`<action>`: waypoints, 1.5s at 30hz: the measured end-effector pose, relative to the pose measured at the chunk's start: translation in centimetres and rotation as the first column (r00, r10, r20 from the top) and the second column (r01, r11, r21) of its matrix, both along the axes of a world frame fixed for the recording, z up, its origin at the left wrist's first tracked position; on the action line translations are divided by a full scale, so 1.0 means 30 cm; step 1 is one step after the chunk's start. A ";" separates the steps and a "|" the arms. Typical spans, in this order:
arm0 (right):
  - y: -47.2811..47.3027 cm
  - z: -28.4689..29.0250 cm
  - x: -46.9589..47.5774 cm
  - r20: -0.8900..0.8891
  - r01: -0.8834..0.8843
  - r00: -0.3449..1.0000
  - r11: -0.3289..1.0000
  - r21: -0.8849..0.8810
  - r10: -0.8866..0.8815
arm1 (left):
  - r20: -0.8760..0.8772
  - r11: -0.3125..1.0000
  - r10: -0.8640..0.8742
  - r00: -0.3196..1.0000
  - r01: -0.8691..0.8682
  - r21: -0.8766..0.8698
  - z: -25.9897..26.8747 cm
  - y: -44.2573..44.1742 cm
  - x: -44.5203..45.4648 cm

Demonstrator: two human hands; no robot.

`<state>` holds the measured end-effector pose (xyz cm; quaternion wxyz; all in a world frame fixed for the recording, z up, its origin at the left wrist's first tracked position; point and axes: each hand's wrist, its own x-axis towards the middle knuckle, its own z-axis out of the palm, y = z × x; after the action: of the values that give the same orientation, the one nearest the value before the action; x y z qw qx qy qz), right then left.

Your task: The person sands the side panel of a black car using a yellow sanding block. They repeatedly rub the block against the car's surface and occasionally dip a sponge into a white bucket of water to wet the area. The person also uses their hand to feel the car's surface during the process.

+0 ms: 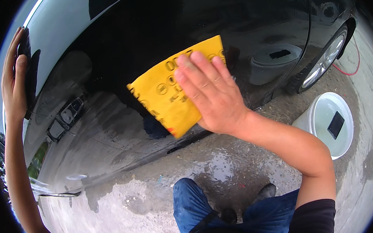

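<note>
My right hand [219,97] lies flat over a yellow-backed sheet of sandpaper [153,86], with the fingers spread across its right part. The sheet rests against the glossy black side panel of a car [153,30]; black printing marks its backing, and one lower corner looks blurred. At the far left, my left hand [15,74] is laid against the car's body, thumb apart from the fingers, holding nothing. What its palm touches is mostly hidden.
A white plastic bucket of water [322,125] stands on the ground at right, a dark rectangular block [336,124] in it. Beyond are a car wheel [325,58] and a red hose or cord [355,68]. Wet patches [220,166] darken the concrete near my feet.
</note>
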<state>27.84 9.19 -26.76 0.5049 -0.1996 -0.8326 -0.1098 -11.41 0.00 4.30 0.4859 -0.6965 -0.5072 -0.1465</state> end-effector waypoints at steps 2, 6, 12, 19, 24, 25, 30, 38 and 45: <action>-0.054 0.045 -0.138 0.108 -0.048 0.993 0.995 0.084 0.039 | -0.005 0.999 -0.031 1.000 0.031 -0.019 -0.011 0.033 0.037; -0.037 0.119 -0.164 0.189 -0.145 0.976 0.970 0.198 0.107 | 0.051 0.998 -0.066 0.997 0.067 -0.022 -0.014 0.037 0.054; 0.016 0.039 0.085 0.273 -0.034 0.962 0.996 0.084 0.009 | 0.136 1.000 -0.018 0.991 0.021 -0.018 -0.023 -0.005 0.015; 0.022 0.108 -0.013 0.341 -0.146 0.938 0.959 0.243 0.057 | 0.205 0.999 0.038 0.978 -0.037 -0.010 -0.027 -0.011 -0.011; -0.008 0.051 0.011 0.288 -0.125 0.954 0.985 0.122 0.085 | 0.175 1.000 -0.014 0.985 0.015 -0.002 -0.036 0.022 0.014; -0.035 0.080 -0.052 0.249 -0.169 0.959 0.979 0.115 0.136 | 0.206 0.999 0.004 0.979 0.003 -0.032 -0.029 0.044 0.028; 0.032 0.074 0.021 0.272 -0.169 0.955 0.968 0.184 0.115 | 0.103 1.000 0.025 0.994 -0.025 -0.006 -0.019 -0.018 0.020; 0.001 0.114 -0.067 0.230 -0.194 0.962 0.963 0.188 0.149 | 0.135 0.998 -0.057 0.989 0.061 -0.031 -0.010 0.041 0.016; -0.017 0.103 -0.063 0.219 -0.145 0.969 0.979 0.140 0.112 | 0.099 0.999 -0.040 0.994 0.040 -0.006 -0.019 0.043 0.034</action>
<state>25.96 8.67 -23.68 0.4342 -0.0923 -0.8813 -0.1618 -10.38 1.28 3.74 0.4544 -0.7003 -0.5172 -0.1887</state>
